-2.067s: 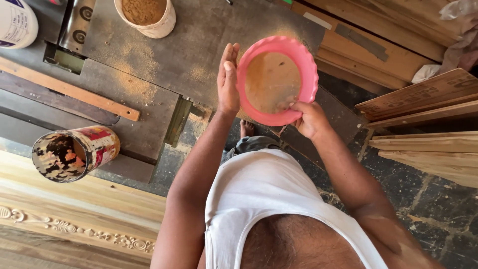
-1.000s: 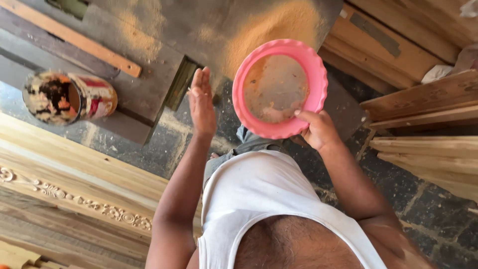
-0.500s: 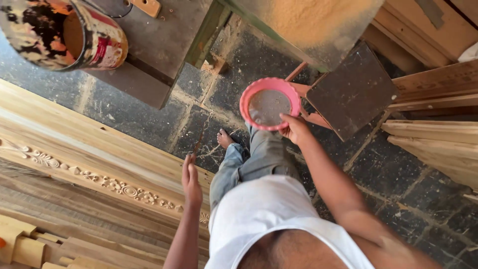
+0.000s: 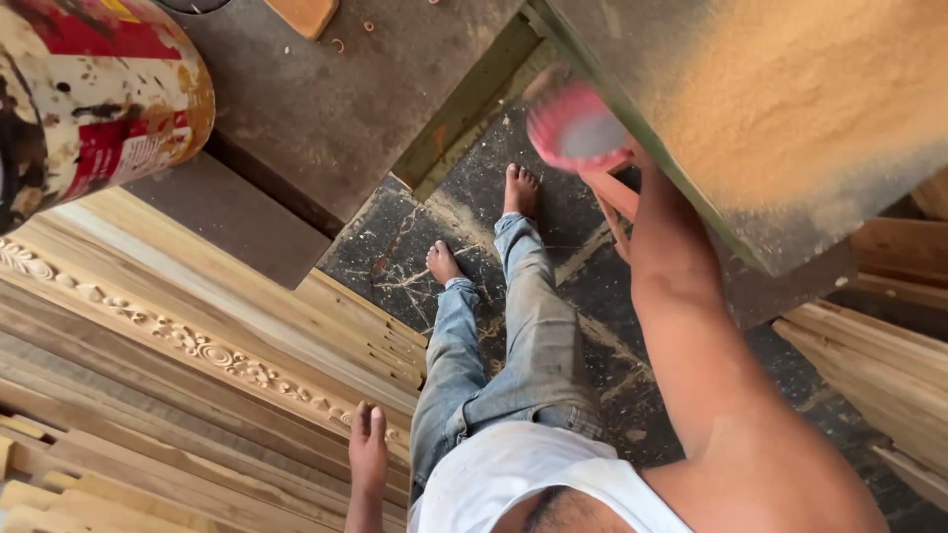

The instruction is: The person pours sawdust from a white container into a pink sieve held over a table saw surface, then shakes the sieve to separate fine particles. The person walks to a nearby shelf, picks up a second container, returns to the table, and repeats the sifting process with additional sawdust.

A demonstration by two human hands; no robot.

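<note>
The right hand [image 4: 632,158] is mostly hidden behind the edge of the grey, dusty metal bench [image 4: 750,227], so it cannot be told how the fingers are set. The round pink plastic sieve with a wavy rim [image 4: 575,126] is seen just past that hand, low down and partly under the bench edge. It looks blurred. It seems to be held by this hand, though the grip itself is not shown.

The left hand [image 4: 367,446] is held flat, with the fingers pressed together. Nothing is held in it. It hangs down, well apart from the sieve, just beside the stack of long pale wooden boards with carved flower trim [image 4: 197,345].

A heap of fine tan sawdust [image 4: 800,89] is spread on the bench, right above the right hand. A big round tin can smeared with red and white paint [image 4: 94,104] is seen far off on the other side. Bare feet [image 4: 482,227] are set on the dark, cracked stone floor [image 4: 395,237] below the sieve.

Some things could go wrong. The sieve could be knocked on the bench edge, because it is so close under it. Sawdust could be spilled on the feet if the sieve is tipped. A bare foot could be hurt by a splinter, because wood bits are scattered on the floor.
</note>
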